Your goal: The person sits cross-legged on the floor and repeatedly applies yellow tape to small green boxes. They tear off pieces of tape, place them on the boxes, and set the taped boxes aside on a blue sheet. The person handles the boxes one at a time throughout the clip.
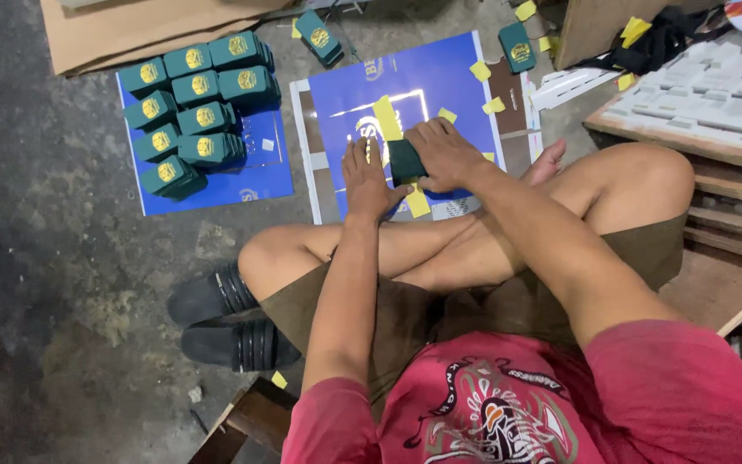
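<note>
A red shirt (pixel 560 404) sat nearest. Beyond crossed legs, the right hand (pixel 444 155) gripped a green pouch (pixel 404 161) on a blue board (pixel 440 86); the left hand (pixel 367 180) lay open, flat beside it.

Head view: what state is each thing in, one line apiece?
Left hand: flat, pressing the blue board.
Right hand: gripping a dark green pouch.
Green pouches: stacked in rows on a blue sheet.
Yellow paper strips: loose, scattered.
Black sandals: off, on the floor.
</note>
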